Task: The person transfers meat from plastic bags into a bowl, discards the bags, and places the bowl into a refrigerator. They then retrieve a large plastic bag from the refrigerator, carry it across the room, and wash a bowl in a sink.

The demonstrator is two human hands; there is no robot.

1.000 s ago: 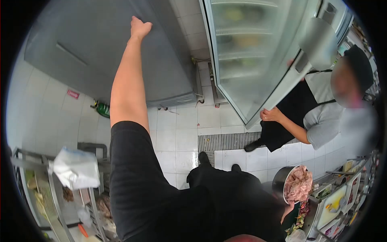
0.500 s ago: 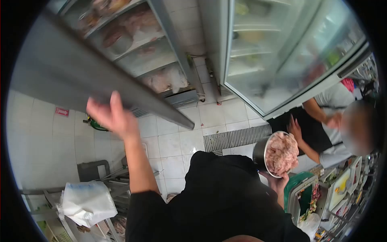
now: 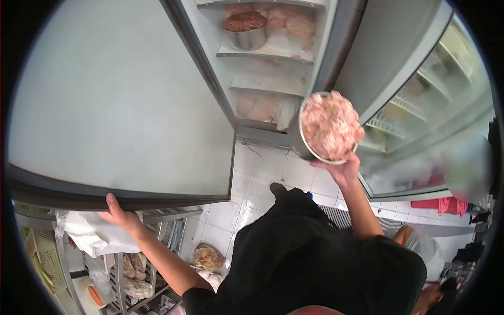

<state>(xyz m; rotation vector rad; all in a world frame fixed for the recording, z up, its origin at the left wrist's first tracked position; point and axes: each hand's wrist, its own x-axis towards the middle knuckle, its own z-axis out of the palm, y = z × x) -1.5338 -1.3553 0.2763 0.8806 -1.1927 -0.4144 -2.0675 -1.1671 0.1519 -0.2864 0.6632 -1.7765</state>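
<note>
My right hand (image 3: 340, 169) supports a metal pot (image 3: 298, 140) from its near lower side, thumb by the rim. Pale pink raw meat (image 3: 332, 126) is heaped above the rim, and the pot tilts toward me. On the left, my left hand (image 3: 119, 214) grips the edge of a large grey refrigerator door (image 3: 121, 100), thumb on the edge; the other fingers are partly hidden. The door stands wide open. Beyond the pot, the refrigerator's frosty shelves (image 3: 268, 82) hold another metal pot (image 3: 248, 40) filled with reddish-brown minced meat, beside bagged meat (image 3: 299, 29).
A glass-doored fridge (image 3: 415, 115) stands at right, its door open. Below the grey door is a metal rack (image 3: 123, 283) with white plastic bags (image 3: 94, 233) on top. A filled bag (image 3: 208, 257) lies near the tiled floor (image 3: 257, 176). Another person (image 3: 428, 252) is at lower right.
The refrigerator door has swung wide open to the left, with my left hand now on its edge. My view has turned, and the pot of meat has moved toward the open shelves.
</note>
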